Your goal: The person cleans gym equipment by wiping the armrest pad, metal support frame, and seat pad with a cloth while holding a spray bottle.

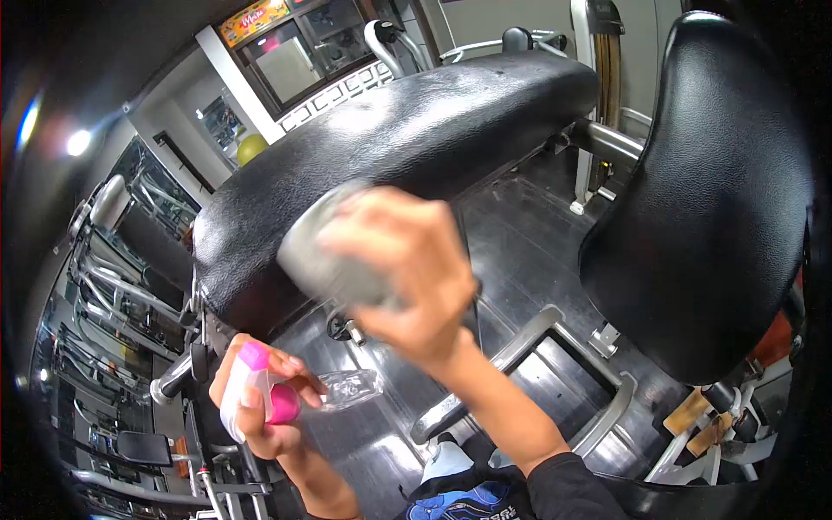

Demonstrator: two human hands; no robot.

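Note:
My right hand (407, 269), smeared by motion, grips a grey cloth (325, 251) in front of the long black padded bench (407, 121). Whether the cloth touches the padding I cannot tell. Lower down, my left hand (260, 394) is wrapped round the head and neck of a spray bottle (351, 388). The bottle has a clear body, a white and pink head, and lies tilted sideways with its body pointing right. Small wet-looking spots show on the bench's top near its far end.
A black padded backrest (706, 191) rises on the right. Below the bench is a grey metal frame (555, 347) over the dark floor (529, 225). Gym machines (113, 286) line the left side, with a yellow-green ball (251, 148) behind the bench.

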